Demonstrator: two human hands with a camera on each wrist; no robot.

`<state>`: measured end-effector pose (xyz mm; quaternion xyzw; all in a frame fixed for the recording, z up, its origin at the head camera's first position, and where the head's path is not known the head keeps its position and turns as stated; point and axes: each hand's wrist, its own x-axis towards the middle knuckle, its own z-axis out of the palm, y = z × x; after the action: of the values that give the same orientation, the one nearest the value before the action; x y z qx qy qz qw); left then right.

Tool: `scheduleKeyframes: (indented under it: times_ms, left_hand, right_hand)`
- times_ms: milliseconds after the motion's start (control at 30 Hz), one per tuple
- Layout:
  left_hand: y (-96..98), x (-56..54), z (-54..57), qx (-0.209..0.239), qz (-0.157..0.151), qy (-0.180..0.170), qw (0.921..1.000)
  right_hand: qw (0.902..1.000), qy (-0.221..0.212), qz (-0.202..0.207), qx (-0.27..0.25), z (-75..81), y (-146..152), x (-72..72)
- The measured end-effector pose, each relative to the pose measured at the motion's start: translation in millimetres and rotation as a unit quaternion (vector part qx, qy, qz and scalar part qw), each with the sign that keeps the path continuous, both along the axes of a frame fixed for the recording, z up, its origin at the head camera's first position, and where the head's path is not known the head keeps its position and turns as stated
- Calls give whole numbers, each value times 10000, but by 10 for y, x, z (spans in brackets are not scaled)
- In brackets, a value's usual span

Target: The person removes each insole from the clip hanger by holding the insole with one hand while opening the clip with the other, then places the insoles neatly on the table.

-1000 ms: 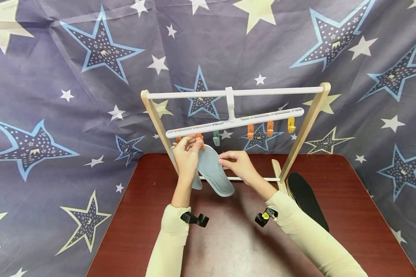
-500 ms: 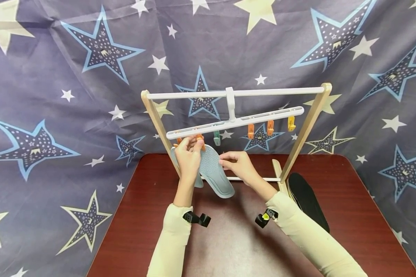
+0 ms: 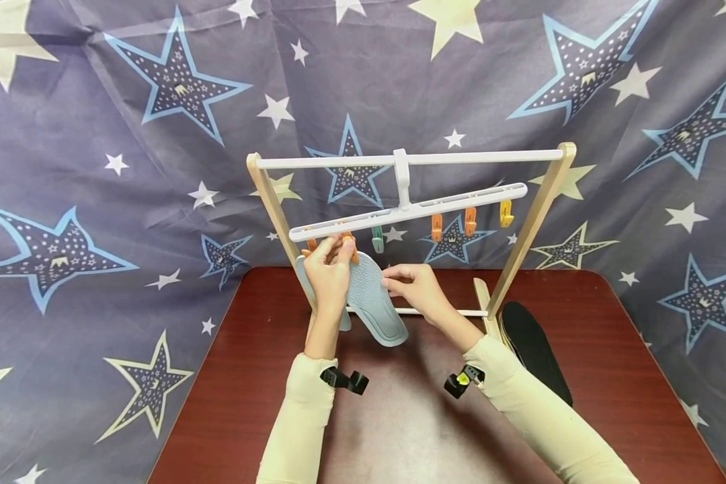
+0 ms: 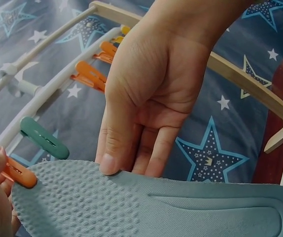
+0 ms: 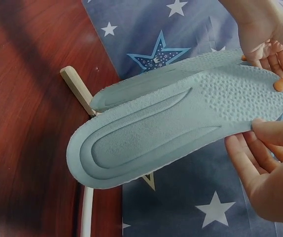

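A grey-blue insole [image 3: 374, 302] hangs at a slant under the left part of a white clip hanger [image 3: 408, 212]. My left hand [image 3: 329, 275] pinches an orange clip [image 4: 20, 174], whose end lies over the insole's dimpled end. Thumb and fingers of my right hand [image 3: 417, 288] pinch the insole's edge, as the right wrist view also shows. Behind it hangs a second grey-blue insole [image 5: 168, 79], partly hidden by the first and by my left hand. A green clip [image 3: 378, 238] hangs just right of the left hand.
The hanger hooks over the top bar of a wood-and-white rack [image 3: 478, 158]. Two orange clips [image 3: 437, 227] and a yellow clip [image 3: 505, 213] hang on its right half. Black insoles [image 3: 535, 349] lie on the red-brown table [image 3: 248, 403] beside the rack's right foot.
My hands keep their holds on the clip and the insole almost without moving. The left wrist has shifted slightly to the right, and the hanger's right end tips a little.
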<state>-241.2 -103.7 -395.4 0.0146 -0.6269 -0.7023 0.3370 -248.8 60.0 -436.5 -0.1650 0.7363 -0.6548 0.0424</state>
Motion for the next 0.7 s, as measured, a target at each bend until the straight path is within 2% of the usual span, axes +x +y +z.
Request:
scheduleKeyframes:
  times_ms: [700]
  left_hand:
    - [30, -17, -27, -63, 224, 222, 9995]
  right_hand:
    - [9996, -13, 135, -230, -25, 26, 28]
